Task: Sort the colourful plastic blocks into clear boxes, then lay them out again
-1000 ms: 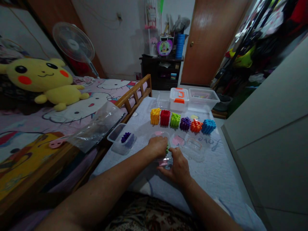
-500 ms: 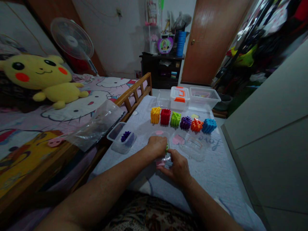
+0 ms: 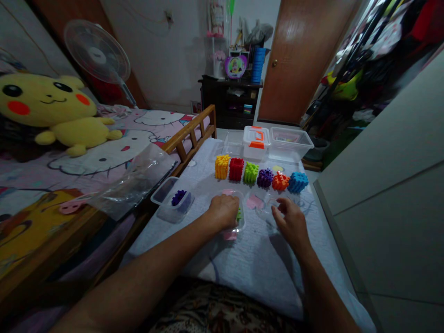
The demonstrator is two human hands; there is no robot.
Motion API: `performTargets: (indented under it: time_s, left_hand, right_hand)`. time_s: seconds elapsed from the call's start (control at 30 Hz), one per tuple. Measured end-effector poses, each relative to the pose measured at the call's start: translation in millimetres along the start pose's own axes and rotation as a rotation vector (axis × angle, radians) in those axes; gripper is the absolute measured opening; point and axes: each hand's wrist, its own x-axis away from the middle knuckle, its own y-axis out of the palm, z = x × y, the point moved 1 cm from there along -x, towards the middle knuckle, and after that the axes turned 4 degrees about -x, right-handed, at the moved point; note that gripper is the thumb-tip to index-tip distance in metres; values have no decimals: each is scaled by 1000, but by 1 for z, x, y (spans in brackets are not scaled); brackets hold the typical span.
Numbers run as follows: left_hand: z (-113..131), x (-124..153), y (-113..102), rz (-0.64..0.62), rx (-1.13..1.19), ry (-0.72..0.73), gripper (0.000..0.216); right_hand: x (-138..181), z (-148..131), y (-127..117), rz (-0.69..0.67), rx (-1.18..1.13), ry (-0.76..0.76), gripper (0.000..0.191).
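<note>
My left hand (image 3: 225, 210) rests curled over a small clear container (image 3: 239, 221) that holds green pieces, gripping its near side. My right hand (image 3: 290, 221) hovers further right with fingers bent, its tips at a clear lid (image 3: 269, 206) lying on the pale cloth (image 3: 263, 259). A pink patch (image 3: 255, 201) shows between the two. Behind them stands a row of toy block cubes: yellow (image 3: 222, 167), red (image 3: 236, 169), green (image 3: 251, 172), purple (image 3: 265, 177), orange (image 3: 280, 181) and blue (image 3: 297, 182).
A clear tub with purple pieces (image 3: 172, 205) sits to the left near a wooden bed rail (image 3: 189, 134). Clear storage boxes (image 3: 274, 142) with an orange-latched lid stand behind the cubes. A crumpled plastic bag (image 3: 133, 180), a yellow plush (image 3: 58, 111) and a fan (image 3: 97, 53) are on the left.
My right hand has left the container by my left hand and moved right and forward to the clear lid. My left hand stays on the container. The view has shifted slightly.
</note>
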Motion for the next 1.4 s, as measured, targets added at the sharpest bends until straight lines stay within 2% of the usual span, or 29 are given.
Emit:
performTargets:
  time_s: [0.07,0.13,0.23,0.33,0.43,0.57,0.67,0.77,0.87,0.97,1.07,1.2,1.4]
  left_hand:
    - [-5,4,0,41,14,28,51]
    - [-11,10,1,93,41,76,51]
    - [-23,20,7,205,118,152,50]
    - [-34,29,17,391,234,218,52]
    - [-41,36,28,581,378,239,46]
    - [-43,39,47,760,553,75,34]
    - [-40,41,65,828,736,-75,34]
    - [-37,40,80,832,968,-177,38]
    - [-34,38,88,790,1171,-255,39]
    - [-32,36,88,717,1334,-313,42]
    - [-29,36,85,673,1423,-324,48]
    - [-26,38,81,604,1523,-315,50]
    - [-22,38,82,523,1624,-328,45]
  right_hand:
    - [-3,26,-2,-68,139,-31,47]
    - [0,47,-1,-132,242,-21,76]
    - [8,64,3,-274,298,21,104]
    - [12,60,2,-388,325,75,108]
    - [10,49,-3,-414,356,105,106]
    - [8,39,-8,-390,385,106,99]
    - [9,32,-12,-332,337,120,94]
    - [10,14,-13,-269,190,140,89]
    - [12,-20,-8,-214,58,128,84]
    - [13,-60,3,-186,42,80,79]
    - [12,-88,16,-177,68,45,73]
    - [11,-104,27,-171,143,21,70]
    - [14,-113,32,-160,248,-9,79]
